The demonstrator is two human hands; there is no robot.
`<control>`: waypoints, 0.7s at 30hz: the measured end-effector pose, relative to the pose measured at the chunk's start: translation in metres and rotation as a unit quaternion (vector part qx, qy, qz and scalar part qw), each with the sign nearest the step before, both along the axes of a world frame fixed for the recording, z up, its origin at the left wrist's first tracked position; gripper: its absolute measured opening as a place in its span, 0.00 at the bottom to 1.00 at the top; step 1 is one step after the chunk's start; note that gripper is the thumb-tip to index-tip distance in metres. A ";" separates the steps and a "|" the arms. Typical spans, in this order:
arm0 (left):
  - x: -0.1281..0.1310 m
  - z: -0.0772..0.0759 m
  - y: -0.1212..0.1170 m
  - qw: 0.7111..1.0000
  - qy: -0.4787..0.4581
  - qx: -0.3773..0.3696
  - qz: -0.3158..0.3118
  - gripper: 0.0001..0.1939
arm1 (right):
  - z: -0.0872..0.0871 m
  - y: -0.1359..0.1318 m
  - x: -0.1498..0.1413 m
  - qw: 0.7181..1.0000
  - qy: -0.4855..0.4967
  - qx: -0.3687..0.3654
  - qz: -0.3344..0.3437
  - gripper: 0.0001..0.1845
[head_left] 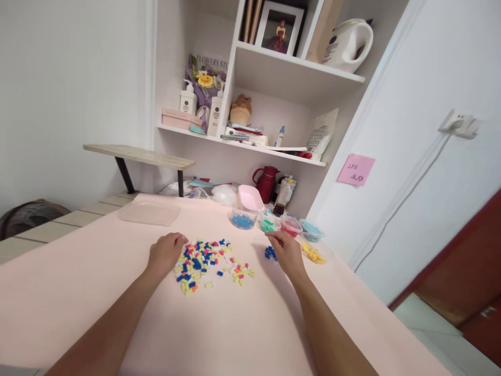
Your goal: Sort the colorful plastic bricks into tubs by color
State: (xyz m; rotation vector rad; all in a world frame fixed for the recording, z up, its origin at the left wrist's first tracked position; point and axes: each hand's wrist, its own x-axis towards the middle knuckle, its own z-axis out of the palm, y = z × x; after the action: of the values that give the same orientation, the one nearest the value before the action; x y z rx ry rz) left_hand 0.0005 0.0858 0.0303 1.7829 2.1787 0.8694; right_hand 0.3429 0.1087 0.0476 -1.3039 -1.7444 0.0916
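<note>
A loose heap of small mixed bricks [199, 256], in blue, pale yellow, pink, white and orange, lies on the pink tabletop. At the heap's left edge rests my left hand [166, 254], its fingers curled in; anything inside them is hidden. My right hand [288, 251] is above and just right of a small group of dark blue bricks [270, 253]. Its thumb and fingertips are drawn together, and I cannot make out what is between them. To its right lies a group of yellow bricks [313, 254].
Behind the bricks stand clear tubs of blue pieces [242, 220], green pieces [268, 224], red pieces [291, 225] and light blue pieces [312, 228]. A pink container [251, 198] and dark red jug [266, 183] stand further back. A clear lid [149, 213] lies at left.
</note>
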 end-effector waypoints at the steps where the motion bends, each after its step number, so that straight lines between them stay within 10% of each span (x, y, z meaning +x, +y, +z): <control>1: 0.000 -0.001 0.000 1.000 0.000 0.001 0.000 0.19 | 0.001 -0.004 -0.006 1.000 -0.003 0.004 0.031 0.15; 9: -0.001 -0.005 0.003 1.000 0.000 0.010 0.000 0.19 | 0.003 -0.039 -0.067 0.964 -0.128 -0.005 0.232 0.10; 21: -0.002 -0.008 0.004 1.000 -0.005 0.014 0.002 0.19 | -0.012 -0.044 -0.089 0.942 -0.239 -0.040 0.234 0.07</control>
State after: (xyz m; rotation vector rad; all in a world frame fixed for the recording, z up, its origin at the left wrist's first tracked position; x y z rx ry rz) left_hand -0.0015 0.0902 0.0226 1.7831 2.1753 0.9114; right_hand 0.2538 0.0644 0.0356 -0.9895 -2.4706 0.1223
